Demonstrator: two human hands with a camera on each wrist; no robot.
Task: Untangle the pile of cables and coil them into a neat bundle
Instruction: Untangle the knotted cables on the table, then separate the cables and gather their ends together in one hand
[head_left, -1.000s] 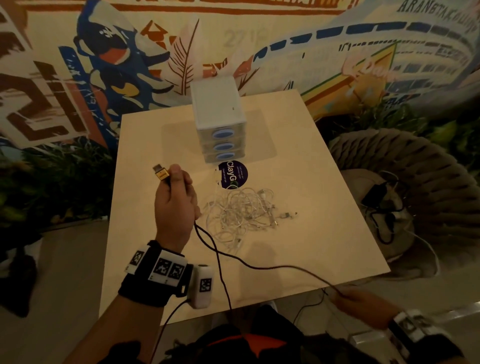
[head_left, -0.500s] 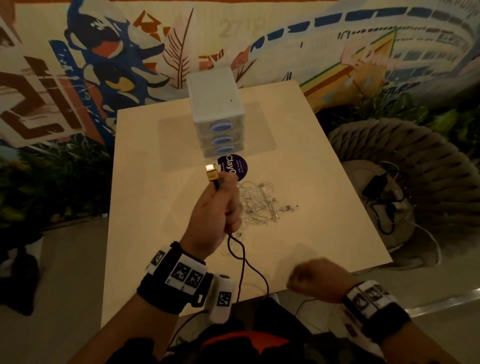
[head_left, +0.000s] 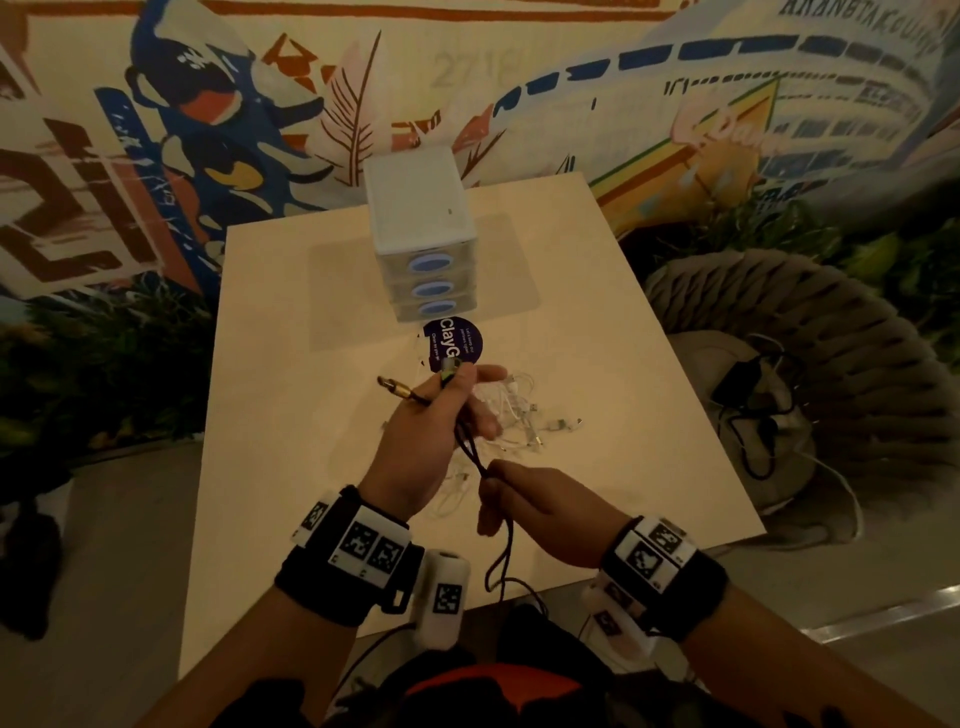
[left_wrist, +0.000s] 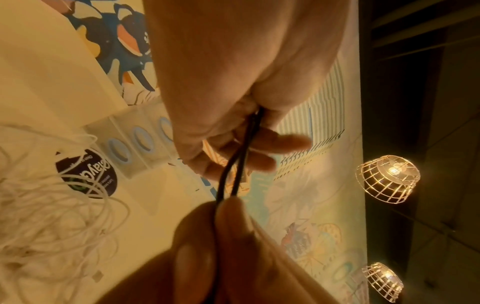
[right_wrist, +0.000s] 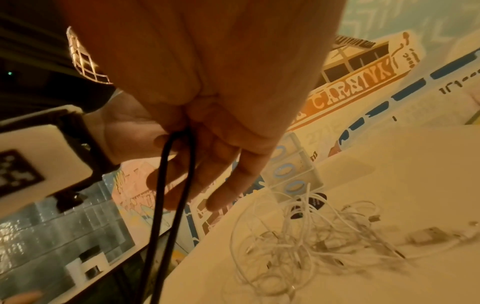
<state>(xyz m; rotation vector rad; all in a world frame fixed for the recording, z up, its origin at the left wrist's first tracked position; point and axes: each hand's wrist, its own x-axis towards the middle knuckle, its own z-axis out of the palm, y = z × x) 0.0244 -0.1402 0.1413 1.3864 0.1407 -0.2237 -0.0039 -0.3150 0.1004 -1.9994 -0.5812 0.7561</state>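
A black cable with a gold plug is doubled over in my hands above the table. My left hand grips both ends of it near the plugs, and two strands run down from the hand. Just below, my right hand pinches the two strands together between thumb and forefinger. The rest of the black cable hangs off the table's front edge. A tangled pile of white cables lies on the table beyond my hands, also seen in the wrist views.
The beige table carries a small white drawer unit at the back and a round dark sticker in front of it. A woven chair holding a black charger stands to the right. A painted wall is behind.
My right hand has come up from the table's front edge to just below the left and now pinches the black cable. The left hand has tilted, with both cable ends now in it.
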